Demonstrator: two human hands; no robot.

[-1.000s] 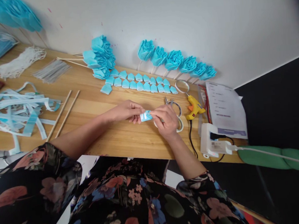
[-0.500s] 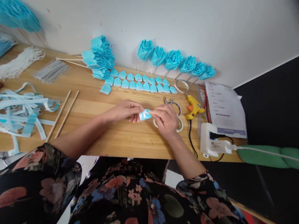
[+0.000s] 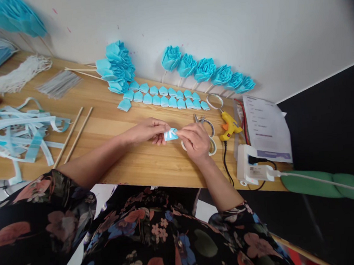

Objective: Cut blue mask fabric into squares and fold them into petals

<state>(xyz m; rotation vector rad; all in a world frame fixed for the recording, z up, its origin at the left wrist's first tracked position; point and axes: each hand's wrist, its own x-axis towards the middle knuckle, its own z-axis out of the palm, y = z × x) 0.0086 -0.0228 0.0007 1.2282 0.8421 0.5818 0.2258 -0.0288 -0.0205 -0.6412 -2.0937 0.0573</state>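
Observation:
My left hand [image 3: 148, 131] and my right hand [image 3: 195, 140] meet over the wooden table [image 3: 142, 163], both pinching a small light-blue folded piece [image 3: 170, 134] between their fingertips. The left pinches its left edge, the right its right edge. Just behind them lie two rows of several finished blue folded petals [image 3: 165, 99]. Scissors [image 3: 205, 122] and a tape roll [image 3: 212, 146] lie partly hidden behind my right hand.
Blue paper roses [image 3: 205, 70] line the wall, with a larger blue bunch [image 3: 117, 68] on sticks to their left. Two wooden sticks [image 3: 74, 133], blue strips [image 3: 19, 133], a yellow glue gun [image 3: 230, 126], a white power strip [image 3: 248, 168] and papers [image 3: 266, 128] surround the hands.
The blue piece has been folded smaller between the fingertips; both hands stay in place.

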